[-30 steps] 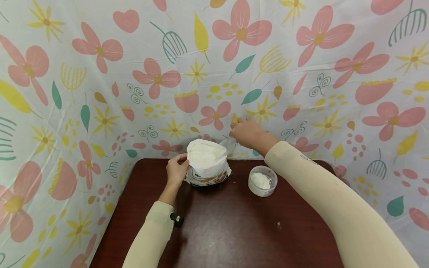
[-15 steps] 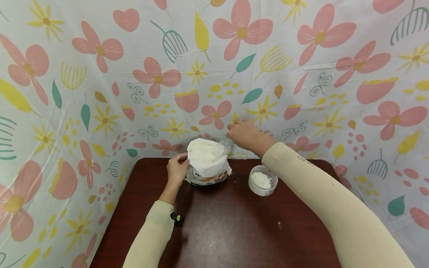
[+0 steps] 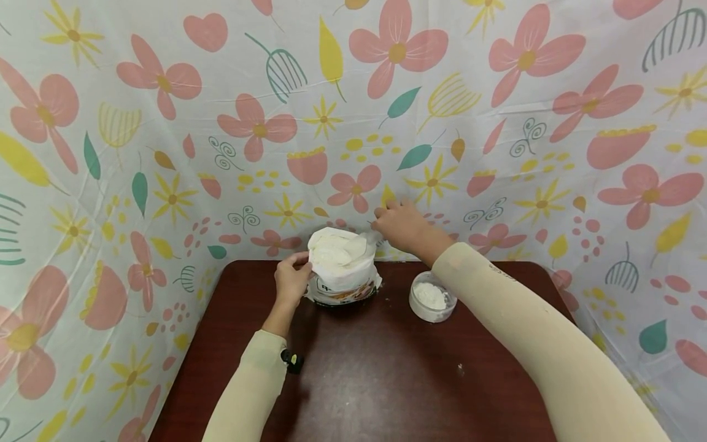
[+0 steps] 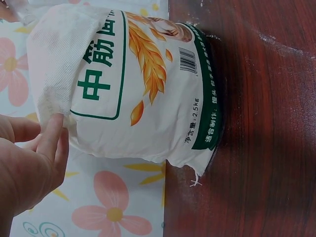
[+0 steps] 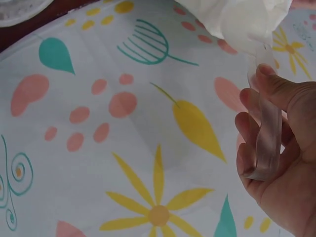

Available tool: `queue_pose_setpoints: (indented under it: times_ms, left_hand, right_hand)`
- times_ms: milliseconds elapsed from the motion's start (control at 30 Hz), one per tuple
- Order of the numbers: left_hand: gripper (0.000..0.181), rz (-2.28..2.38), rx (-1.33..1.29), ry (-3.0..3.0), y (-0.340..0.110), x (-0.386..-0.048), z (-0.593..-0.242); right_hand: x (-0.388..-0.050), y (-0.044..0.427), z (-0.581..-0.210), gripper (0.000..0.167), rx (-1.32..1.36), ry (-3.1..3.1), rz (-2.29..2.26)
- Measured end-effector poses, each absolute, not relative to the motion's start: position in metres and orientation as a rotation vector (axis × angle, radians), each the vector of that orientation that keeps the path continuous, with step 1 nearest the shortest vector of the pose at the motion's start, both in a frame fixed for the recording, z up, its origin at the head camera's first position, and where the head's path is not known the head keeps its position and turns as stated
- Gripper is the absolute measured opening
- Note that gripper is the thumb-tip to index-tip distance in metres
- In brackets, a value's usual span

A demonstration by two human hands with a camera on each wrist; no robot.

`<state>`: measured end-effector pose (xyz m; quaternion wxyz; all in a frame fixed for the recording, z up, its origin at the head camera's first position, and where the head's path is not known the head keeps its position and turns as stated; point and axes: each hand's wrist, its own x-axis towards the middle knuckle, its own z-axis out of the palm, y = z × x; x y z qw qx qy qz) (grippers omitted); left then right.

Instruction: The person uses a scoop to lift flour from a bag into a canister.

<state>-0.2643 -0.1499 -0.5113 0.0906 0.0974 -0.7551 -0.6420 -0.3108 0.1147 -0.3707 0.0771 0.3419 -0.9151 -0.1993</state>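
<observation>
A white flour bag (image 3: 342, 281) with a green band and wheat print stands at the back of the table, its mouth folded open on white flour (image 3: 334, 253). On its left rim, my left hand (image 3: 291, 279) pinches the cloth between thumb and fingers, as the left wrist view also shows near the bag (image 4: 148, 94). My right hand (image 3: 405, 226) is above and right of the bag. It grips the handle of a clear plastic scoop (image 5: 269, 136), whose bowl is at the bag's mouth. How deep the scoop sits in the flour is hard to tell.
Right of the bag, below my right forearm, a clear round tub (image 3: 433, 312) holds some flour. Traces of flour dot the dark wooden table (image 3: 375, 368). A flower-print cloth (image 3: 353, 135) hangs right behind the table's back edge.
My right hand has shifted slightly left and down, bringing the scoop further over the bag's mouth. My left hand keeps its hold on the rim.
</observation>
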Motion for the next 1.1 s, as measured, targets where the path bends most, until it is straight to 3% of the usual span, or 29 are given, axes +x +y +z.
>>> queue_pose_setpoints:
  times_ms: [1100]
  left_hand:
    - [0.027,-1.899,0.305,-2.241,-0.149,-0.265,-0.512]
  right_hand:
    - [-0.303,0.111,-0.404,0.027,0.992,-2.720,-0.348]
